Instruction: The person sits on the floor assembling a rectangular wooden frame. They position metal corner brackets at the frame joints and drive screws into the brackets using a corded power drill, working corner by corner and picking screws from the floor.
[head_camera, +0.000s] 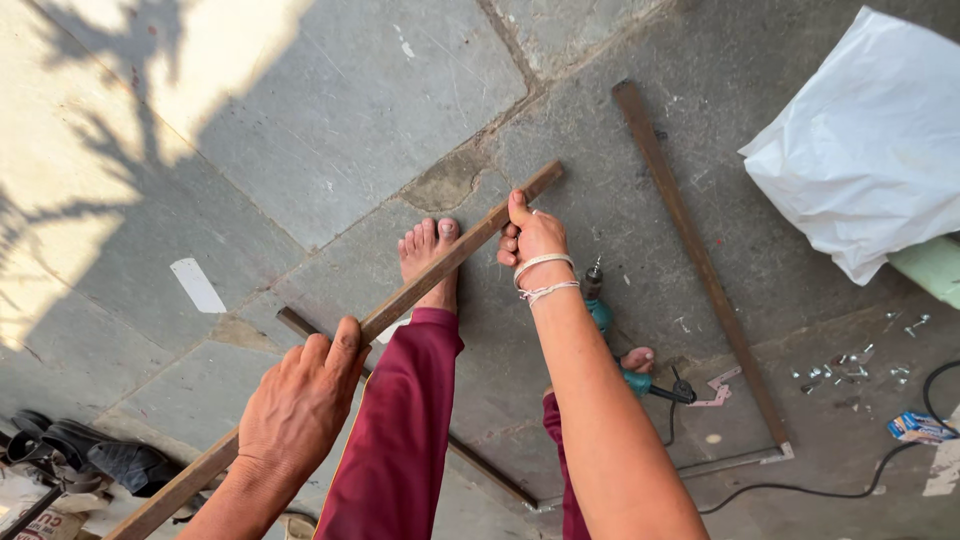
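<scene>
Gripping a long rusty bar (400, 305) with both hands, head view, looking straight down at a stone floor (330, 120). Left hand (300, 400) wrapped over the bar low in the frame, fingers curled tight round it, thumb on the upper edge. Right hand (532, 240) clamped near the bar's far end, thumb pressed along the top, fingers folded underneath, white bands at the wrist. Bar held slanting above the floor, from bottom left up toward the centre, crossing over a bare foot (430, 258) below a maroon trouser leg (400, 430). Second foot (638, 358) only partly seen behind the right forearm. Teal drill (612, 335) lying on the floor just beside that forearm, bit pointing up-frame, black cable (800, 490) trailing off to the right. Metal frame (700, 260) lying flat on the floor, one long side running from upper centre down to a corner at lower right, another piece passing under the legs. Loose screws (850, 368) scattered near that corner, pink brackets (718, 390) close to the drill. White bag (870, 140) at upper right. Dark shoes (90, 455) at the lower left edge.
</scene>
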